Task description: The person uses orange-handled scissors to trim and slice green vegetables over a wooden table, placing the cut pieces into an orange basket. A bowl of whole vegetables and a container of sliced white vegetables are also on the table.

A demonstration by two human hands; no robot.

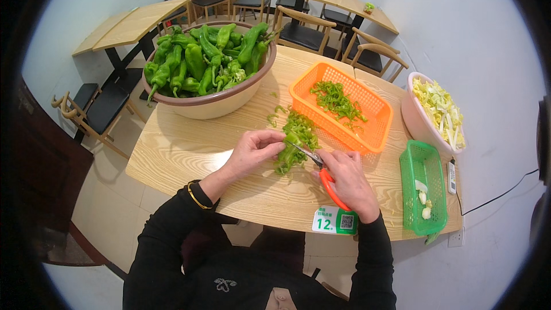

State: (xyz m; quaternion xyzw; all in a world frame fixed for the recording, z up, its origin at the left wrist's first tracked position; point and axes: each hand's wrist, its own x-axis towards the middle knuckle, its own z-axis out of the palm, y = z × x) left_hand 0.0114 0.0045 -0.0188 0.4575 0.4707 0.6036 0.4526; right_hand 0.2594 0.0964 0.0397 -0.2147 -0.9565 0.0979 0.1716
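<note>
My left hand [257, 151] pinches a piece of green pepper [294, 140] between thumb and fingers. In my right hand [347, 179] are scissors [326, 177] with orange-red handles, their blades at the pepper piece. Beneath lies a heap of cut pepper strips [285, 166] on the wooden table [258, 198]. Just beyond the heap stands an orange plastic basket [373, 135] holding more pepper strips [338, 99]. A large basin [206, 106] with a brown rim, full of whole green peppers [206, 60], sits at the far left of the table.
On the right are a pink basin [415, 116] of torn cabbage leaves [439, 107] and a green basket [443, 206] with a few pale scraps. A power strip [451, 176] with a cable lies by the wall. A printed card [333, 220] is at the front edge. Chairs [305, 32] stand behind.
</note>
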